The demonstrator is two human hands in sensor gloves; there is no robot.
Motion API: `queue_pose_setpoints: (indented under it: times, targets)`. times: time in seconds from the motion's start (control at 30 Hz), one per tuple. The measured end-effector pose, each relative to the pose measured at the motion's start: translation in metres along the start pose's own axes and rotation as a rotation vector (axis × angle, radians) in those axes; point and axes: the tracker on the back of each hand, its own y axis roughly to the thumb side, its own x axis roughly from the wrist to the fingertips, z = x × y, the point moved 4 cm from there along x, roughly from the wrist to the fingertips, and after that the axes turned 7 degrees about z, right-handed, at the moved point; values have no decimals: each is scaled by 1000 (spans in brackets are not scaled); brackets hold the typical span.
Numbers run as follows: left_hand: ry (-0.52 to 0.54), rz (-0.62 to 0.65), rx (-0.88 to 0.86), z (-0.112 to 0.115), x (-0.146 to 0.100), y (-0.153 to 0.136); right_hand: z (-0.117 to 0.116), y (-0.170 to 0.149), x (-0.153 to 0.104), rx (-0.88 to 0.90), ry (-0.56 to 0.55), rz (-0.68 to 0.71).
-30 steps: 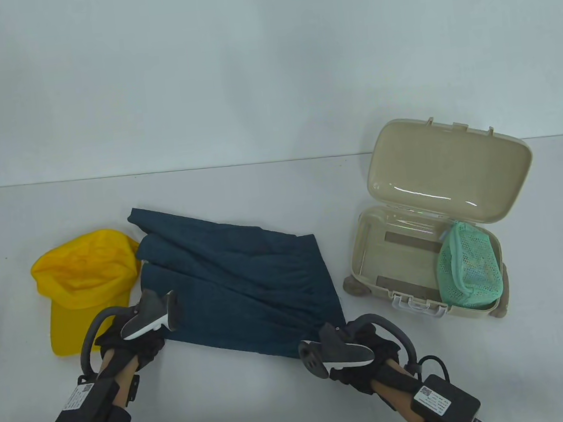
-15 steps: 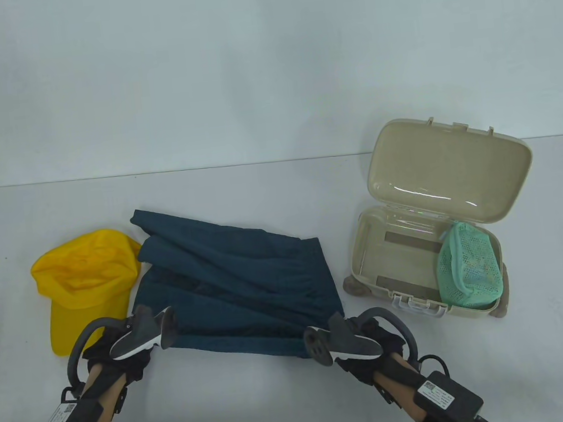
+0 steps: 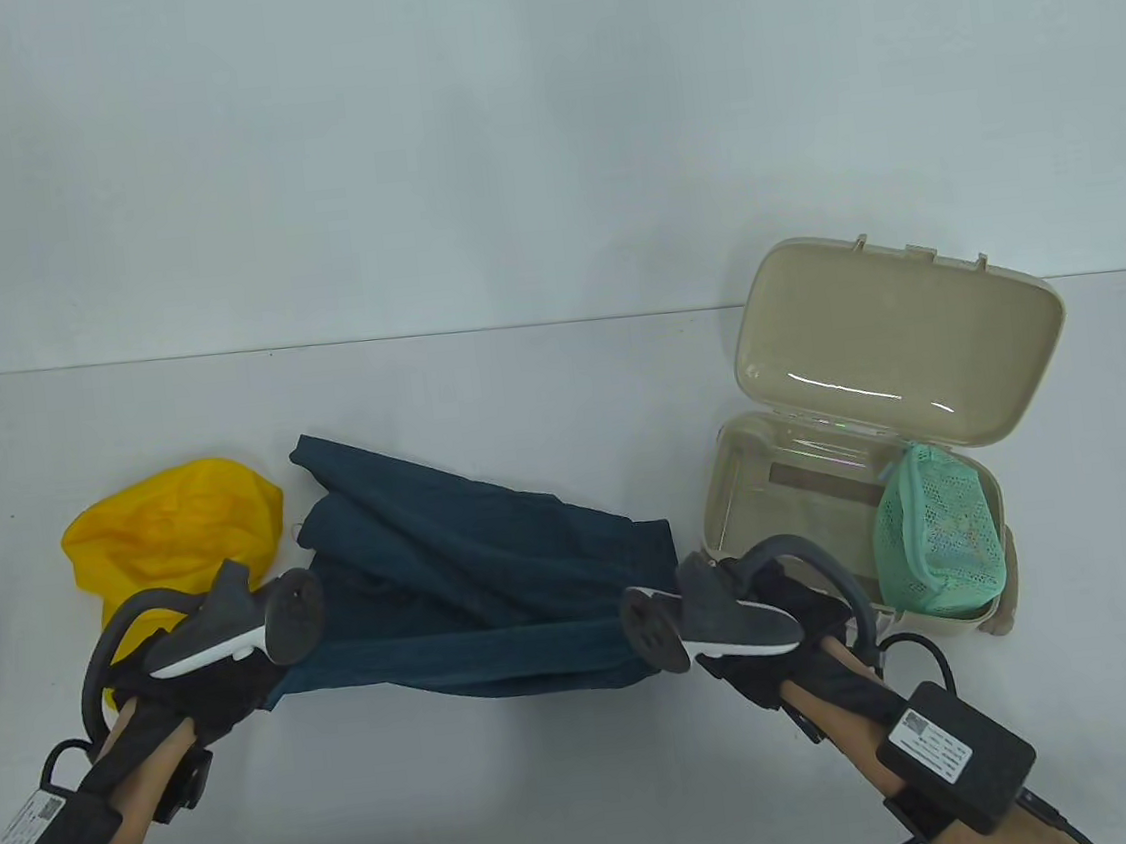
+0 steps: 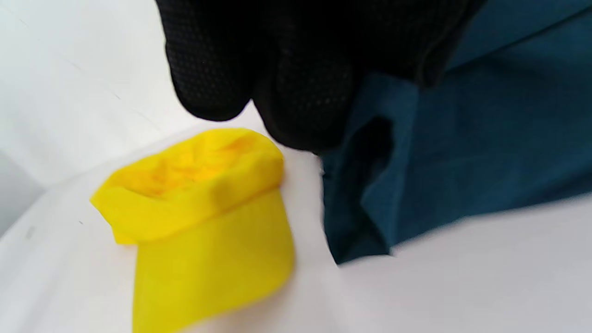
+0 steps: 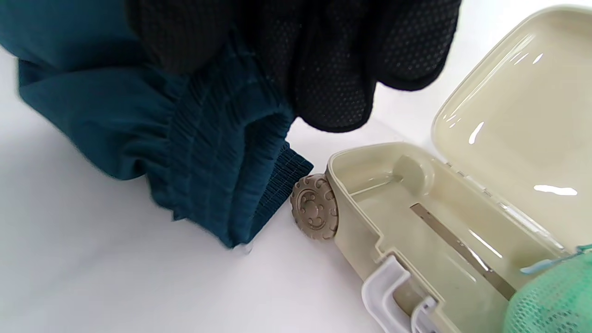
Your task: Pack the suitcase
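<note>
Across the desk (image 3: 582,792) we have the packing partly done. Largest of the pieces is the teal garment (image 3: 479,582), not yet packed — we hold its near edge stretched between our hands and lifted, while its far part lies on the desk between cap and case. Next, the beige suitcase (image 3: 789,559) stands on our right with its lid up; only the green mesh pouch (image 3: 940,533) lies in it, at the right end, so most of the tray is bare. Well left lies the yellow cap (image 3: 172,528), untouched. Our left hand (image 3: 202,671) has its fingers (image 4: 300,92) closed on one corner; our right hand (image 3: 775,621) has its fingers (image 5: 333,78) gripping the elastic waistband, just beside the case's wheel (image 5: 314,212). Folding and stowing remain, we judge.
</note>
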Motion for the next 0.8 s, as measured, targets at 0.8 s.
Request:
queue_pose_setpoints:
  times: [0.8]
  targets:
    - [155,-166,24,-9,-57,-13,17,-6,18,-43,-552,-289]
